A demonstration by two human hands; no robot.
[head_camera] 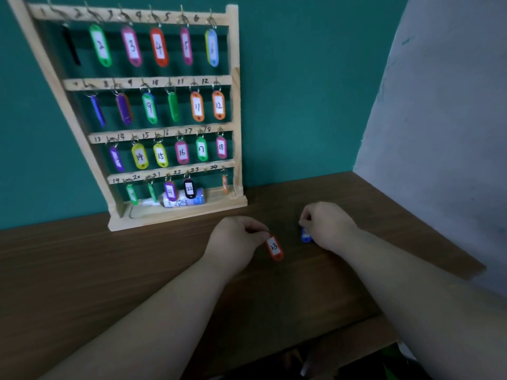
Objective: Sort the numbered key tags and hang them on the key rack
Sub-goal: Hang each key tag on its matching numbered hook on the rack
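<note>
A wooden key rack leans against the teal wall, with four rows of numbered hooks carrying several coloured tags. The hook marked 23 in the bottom row has no tag. My left hand pinches the ring of a red tag numbered 23, which hangs just above the table. My right hand is curled over a blue tag lying on the table; its number is hidden.
A white bottle lies on the rack's base behind the bottom row of tags. The brown wooden table ends at a grey wall on the right and at a front edge near me.
</note>
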